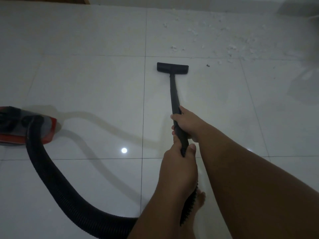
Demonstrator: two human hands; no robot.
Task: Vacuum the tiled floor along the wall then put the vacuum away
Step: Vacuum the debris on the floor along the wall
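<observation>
Red and black canister vacuum body (25, 125) sits far left on the glossy white tiled floor (86, 75); its black ribbed hose (57, 183) loops toward me; I see the left hand (177, 163) with fingers curled round the hose end; the right hand (186, 123), just above, wraps its fingers round the black plastic wand (174, 94); the flat black nozzle (172, 67) rests on the tile; white crumbs (231, 49) lie scattered further right.

Dim, soft frame; lamp glare (124, 150) on glossy tiles (86, 83).
</observation>
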